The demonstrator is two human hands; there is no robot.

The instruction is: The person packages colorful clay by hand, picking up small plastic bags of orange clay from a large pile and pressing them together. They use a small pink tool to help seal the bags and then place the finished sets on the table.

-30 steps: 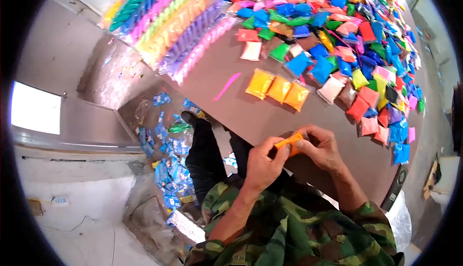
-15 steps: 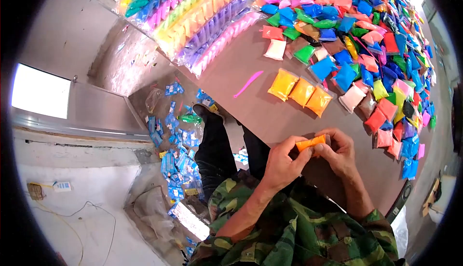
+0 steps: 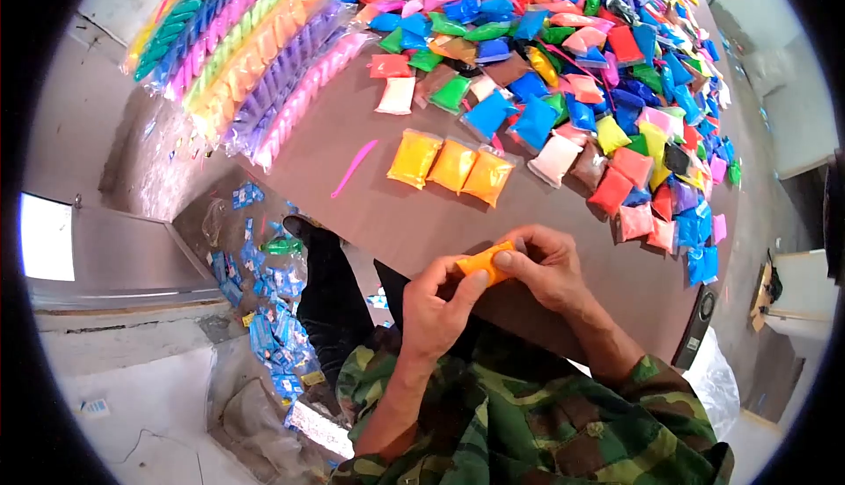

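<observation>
Between my two hands is a small orange packet [image 3: 486,263], pinched at both ends near the table's front edge. My left hand [image 3: 443,302] grips its left end, thumb on the near side. My right hand [image 3: 543,267] holds the other end, with the thumb pressed on its face and a bit of clear wrapper showing. Just beyond my hands three filled packets lie side by side: a yellow-orange packet [image 3: 414,158], a middle orange packet [image 3: 453,165] and a right orange packet [image 3: 488,177]. A pink plastic stick [image 3: 354,168] rests to their left.
A large heap of colourful packets [image 3: 563,54] covers the table's far and right side. Long clear bags of coloured pieces [image 3: 255,67] lie at the far left. Blue packages [image 3: 277,335] litter the floor left of the brown table [image 3: 308,199]. A dark device [image 3: 698,322] sits at the right edge.
The view has swung to the right, so the table's things appear further left. Both hands still hold the orange packet, which now tilts slightly differently.
</observation>
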